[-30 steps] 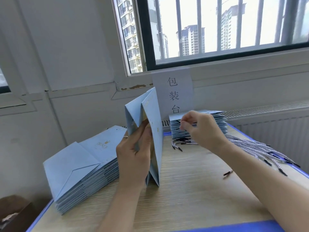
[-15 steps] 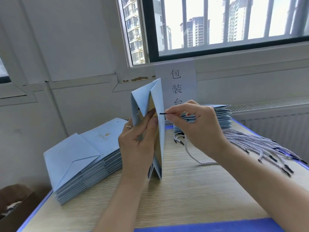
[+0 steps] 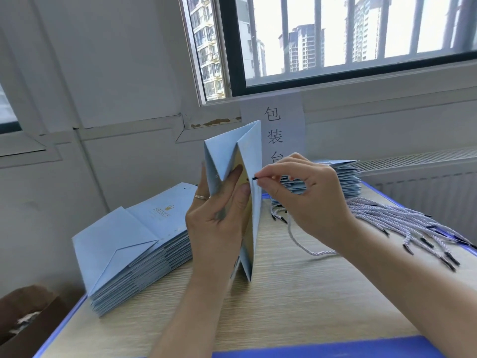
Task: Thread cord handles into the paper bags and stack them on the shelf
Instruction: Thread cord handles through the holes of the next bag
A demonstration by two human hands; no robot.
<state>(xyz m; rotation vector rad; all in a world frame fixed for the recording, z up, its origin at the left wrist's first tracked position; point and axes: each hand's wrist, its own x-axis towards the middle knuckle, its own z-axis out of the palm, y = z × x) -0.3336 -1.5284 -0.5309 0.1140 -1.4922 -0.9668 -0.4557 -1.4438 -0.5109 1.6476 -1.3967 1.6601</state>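
The right hand (image 3: 307, 200) is pinching the cord (image 3: 302, 244), its black tip now touching the upright bag (image 3: 254, 202) that the left hand (image 3: 219, 218) is gripping.

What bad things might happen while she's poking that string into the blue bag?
The cord's black tip, pinched by the right hand, is right at the bag's panel; it may miss the hole and crease the paper. The standing bag is steadied only by the left hand, so a hard push might tip it. The trailing cord may snag the loose cords beside it.
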